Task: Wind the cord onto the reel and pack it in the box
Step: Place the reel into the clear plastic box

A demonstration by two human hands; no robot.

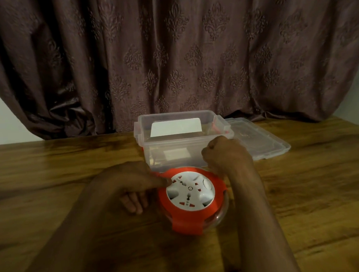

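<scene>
A round cord reel (192,200) with a red frame and a white socket face lies flat on the wooden table (73,207), just in front of the clear plastic box (182,135). My left hand (133,185) holds the reel's left side, thumb pressed on the edge of the white face and fingers curled beside the rim. My right hand (224,154) is curled in a fist at the reel's far right edge, between reel and box; what it grips is hidden. No loose cord shows.
The box stands open, with a white card inside. Its clear lid (261,138) lies flat on the table to the right of it. A dark patterned curtain (168,51) hangs behind the table's far edge.
</scene>
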